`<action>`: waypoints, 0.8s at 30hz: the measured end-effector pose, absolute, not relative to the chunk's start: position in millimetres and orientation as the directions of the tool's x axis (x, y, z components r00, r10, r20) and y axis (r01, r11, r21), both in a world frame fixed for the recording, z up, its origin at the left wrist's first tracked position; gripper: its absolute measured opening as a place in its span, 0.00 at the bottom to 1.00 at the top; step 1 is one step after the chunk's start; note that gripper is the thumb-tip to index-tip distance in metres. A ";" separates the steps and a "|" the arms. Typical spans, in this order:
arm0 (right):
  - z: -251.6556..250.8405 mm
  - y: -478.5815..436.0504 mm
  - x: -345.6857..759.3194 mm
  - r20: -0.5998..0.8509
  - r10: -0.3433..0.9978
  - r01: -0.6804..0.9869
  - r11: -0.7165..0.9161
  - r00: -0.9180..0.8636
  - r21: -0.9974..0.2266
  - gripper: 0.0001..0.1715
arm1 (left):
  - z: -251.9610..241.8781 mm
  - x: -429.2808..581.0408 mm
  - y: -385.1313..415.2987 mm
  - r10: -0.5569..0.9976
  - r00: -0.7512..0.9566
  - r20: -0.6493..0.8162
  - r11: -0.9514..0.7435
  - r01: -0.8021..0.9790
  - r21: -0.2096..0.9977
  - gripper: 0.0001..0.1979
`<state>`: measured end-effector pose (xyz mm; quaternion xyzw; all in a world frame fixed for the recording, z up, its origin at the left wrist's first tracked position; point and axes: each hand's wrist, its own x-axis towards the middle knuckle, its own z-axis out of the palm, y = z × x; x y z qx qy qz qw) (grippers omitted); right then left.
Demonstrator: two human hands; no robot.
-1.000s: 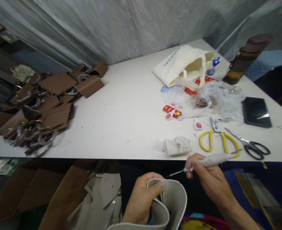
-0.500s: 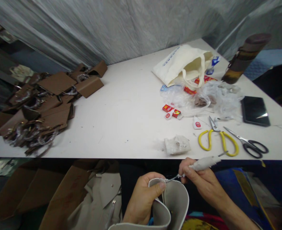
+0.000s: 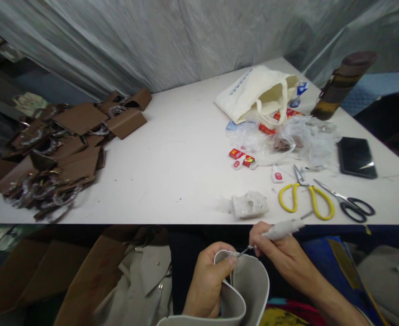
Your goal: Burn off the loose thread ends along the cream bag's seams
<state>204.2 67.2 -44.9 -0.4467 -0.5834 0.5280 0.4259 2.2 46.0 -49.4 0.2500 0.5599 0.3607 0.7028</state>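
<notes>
My left hand (image 3: 206, 283) is closed on a curved piece of light grey leather (image 3: 250, 285), thumb pinching its top edge, below the table's front edge. My right hand (image 3: 277, 253) grips a thin tool with a white wrapped handle (image 3: 282, 229). The tool's metal tip touches the leather's top edge right by my left thumb.
On the white table (image 3: 179, 167) lie a pile of brown leather pieces (image 3: 57, 149) at left, a cream tote bag (image 3: 260, 90), clear plastic bags, small red packets (image 3: 242, 158), yellow-handled scissors (image 3: 304, 197), black-handled scissors (image 3: 350, 203), a dark phone (image 3: 355, 156), a brown bottle (image 3: 342, 83) and a whitish lump (image 3: 249, 204).
My right hand moved left, bringing the tool's tip from clear of the leather to its top edge by my left thumb. The left hand kept its hold.
</notes>
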 end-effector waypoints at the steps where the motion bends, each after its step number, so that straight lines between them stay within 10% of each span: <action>1: -45.7 62.4 206.3 0.056 0.963 0.067 0.076 -0.262 -0.995 0.23 | -48.7 2.0 45.8 0.789 0.122 -0.602 0.613 -0.227 0.757 0.20; 24: -23.3 34.7 208.2 0.077 0.997 0.075 0.075 0.029 -0.994 0.25 | -36.3 6.4 44.9 0.809 0.296 -0.507 0.517 0.050 0.855 0.19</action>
